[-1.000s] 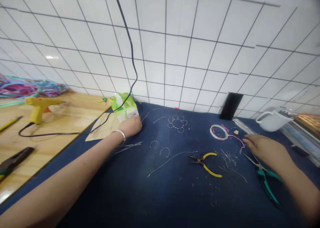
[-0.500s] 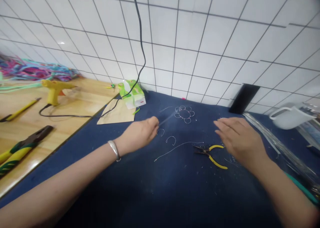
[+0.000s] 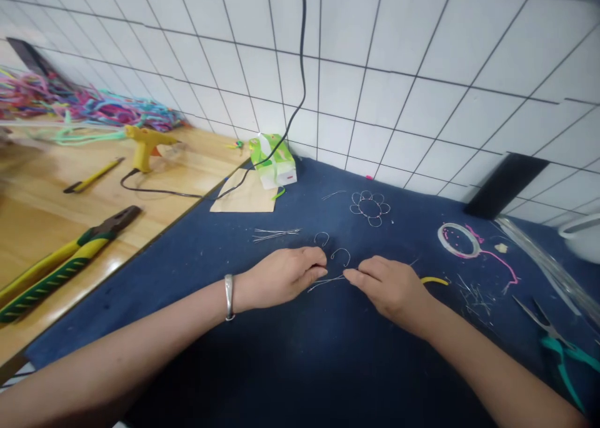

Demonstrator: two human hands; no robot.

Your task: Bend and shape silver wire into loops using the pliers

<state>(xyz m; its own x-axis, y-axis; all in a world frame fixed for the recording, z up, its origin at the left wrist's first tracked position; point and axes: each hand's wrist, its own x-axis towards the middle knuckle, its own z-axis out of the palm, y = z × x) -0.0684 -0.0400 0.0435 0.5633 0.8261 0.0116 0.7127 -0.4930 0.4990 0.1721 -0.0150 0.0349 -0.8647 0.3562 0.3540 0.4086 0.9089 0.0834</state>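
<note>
My left hand (image 3: 290, 277) is closed in a pinch just above the dark blue mat (image 3: 281, 359); whatever its fingertips hold is hidden. Facing it, my right hand (image 3: 394, 287) has thumb and forefinger pressed together on thin silvery wire (image 3: 327, 282), which lies low between both hands. Just beyond the fingertips sit two bent wire hooks, one nearer (image 3: 341, 249) and one farther (image 3: 321, 234). A flower shape of wire loops (image 3: 380, 209) rests farther back. Small pliers with a yellow handle (image 3: 435, 280) are mostly covered by my right hand.
A wire bundle (image 3: 276, 233) lies left of centre. To the right are a white ring spool (image 3: 443, 242), wire scraps (image 3: 475, 298) and teal-handled pliers (image 3: 557, 340). Large pliers (image 3: 84, 253), a yellow glue gun (image 3: 146, 145) and a tissue pack (image 3: 276, 165) are leftward.
My right hand has come left and nearer to my left hand, its fingers now on the wire. The blurred strand at my left fingertips no longer shows. The view has shifted right.
</note>
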